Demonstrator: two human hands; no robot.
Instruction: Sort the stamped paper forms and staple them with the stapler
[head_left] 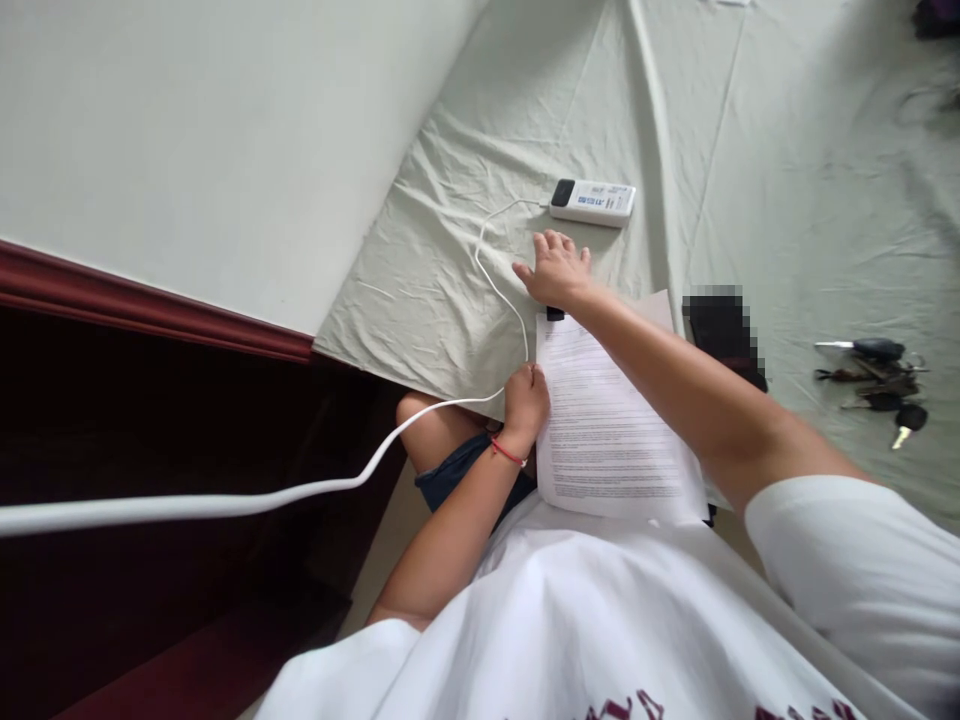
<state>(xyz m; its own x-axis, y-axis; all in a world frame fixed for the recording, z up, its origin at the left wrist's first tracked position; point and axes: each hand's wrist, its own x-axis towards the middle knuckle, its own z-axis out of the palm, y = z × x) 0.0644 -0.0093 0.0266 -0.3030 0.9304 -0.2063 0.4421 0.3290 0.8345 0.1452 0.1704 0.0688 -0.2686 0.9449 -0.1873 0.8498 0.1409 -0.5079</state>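
Note:
Printed sheets of paper [611,430], with a black clip [555,313] at their top edge, lie partly on the cloth-covered surface and partly over my lap. My left hand [527,400] is closed at the left edge of the sheets, fingers curled; their tips are hidden. A white cable [420,412] passes at or behind that hand, so its contact there is unclear. Stretched over the top of the sheets, my right hand [556,270] has its fingers spread, palm down, near the clip. Just beyond its fingertips lies a white power bank [596,203] with the cable plugged in.
A wrinkled pale green cloth [420,300] covers the surface. To the right are a dark pixelated object [724,335] and a bunch of keys [881,378]. A white panel with a dark red edge [150,300] stands at left. The cable runs off leftward.

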